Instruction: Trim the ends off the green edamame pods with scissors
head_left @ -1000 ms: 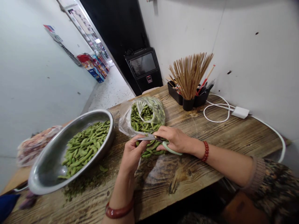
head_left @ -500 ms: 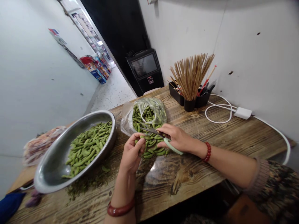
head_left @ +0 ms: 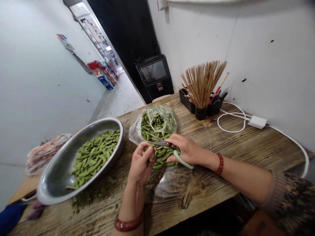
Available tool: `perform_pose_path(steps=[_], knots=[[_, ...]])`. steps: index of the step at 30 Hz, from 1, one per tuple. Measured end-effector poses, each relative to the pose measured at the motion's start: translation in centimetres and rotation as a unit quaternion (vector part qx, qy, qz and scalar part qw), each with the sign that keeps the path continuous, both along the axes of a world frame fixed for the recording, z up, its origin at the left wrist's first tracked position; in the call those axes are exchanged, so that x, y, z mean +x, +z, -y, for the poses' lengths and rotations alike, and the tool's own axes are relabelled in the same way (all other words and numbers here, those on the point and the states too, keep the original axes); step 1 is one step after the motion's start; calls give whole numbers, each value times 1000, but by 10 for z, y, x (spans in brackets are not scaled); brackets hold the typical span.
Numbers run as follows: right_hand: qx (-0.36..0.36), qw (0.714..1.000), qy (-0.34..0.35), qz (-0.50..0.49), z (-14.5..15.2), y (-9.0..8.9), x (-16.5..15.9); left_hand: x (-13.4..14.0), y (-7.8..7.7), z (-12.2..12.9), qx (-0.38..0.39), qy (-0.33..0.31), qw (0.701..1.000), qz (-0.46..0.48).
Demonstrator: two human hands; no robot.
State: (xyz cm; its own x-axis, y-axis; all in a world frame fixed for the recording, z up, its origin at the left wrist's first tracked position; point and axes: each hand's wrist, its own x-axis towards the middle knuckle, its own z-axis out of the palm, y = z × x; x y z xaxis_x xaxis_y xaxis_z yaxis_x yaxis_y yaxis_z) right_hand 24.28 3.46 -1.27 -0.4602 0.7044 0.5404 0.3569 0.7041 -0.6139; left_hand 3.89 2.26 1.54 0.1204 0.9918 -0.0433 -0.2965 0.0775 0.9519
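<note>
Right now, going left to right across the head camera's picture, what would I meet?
Blue item → metal bowl → person's left hand → right hand, holding green-handled scissors → white adapter by the wall.

Open table [head_left: 172, 200] on near side of right hand [head_left: 185, 149]; free strip too between bag [head_left: 169, 119] and sticks [head_left: 204, 85]. Scissors [head_left: 182, 159] span gap to left hand [head_left: 140, 165]. Bowl [head_left: 55, 177] blocks left; adapter [head_left: 257, 122] and cable [head_left: 306, 164] obstruct far right.

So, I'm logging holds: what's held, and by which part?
Right grip: scissors, by the pale green handle. Left grip: apparently a pod, held part unclear.
</note>
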Motion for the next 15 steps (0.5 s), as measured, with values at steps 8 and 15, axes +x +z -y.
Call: perform_pose_path(steps=[8, 15], knots=[[1, 1000, 8, 4, 3, 3, -1, 3, 0, 2, -7, 0, 999, -31], [2, 1000, 12, 0, 2, 2, -1, 1, 0, 2, -11, -7, 1000, -23]])
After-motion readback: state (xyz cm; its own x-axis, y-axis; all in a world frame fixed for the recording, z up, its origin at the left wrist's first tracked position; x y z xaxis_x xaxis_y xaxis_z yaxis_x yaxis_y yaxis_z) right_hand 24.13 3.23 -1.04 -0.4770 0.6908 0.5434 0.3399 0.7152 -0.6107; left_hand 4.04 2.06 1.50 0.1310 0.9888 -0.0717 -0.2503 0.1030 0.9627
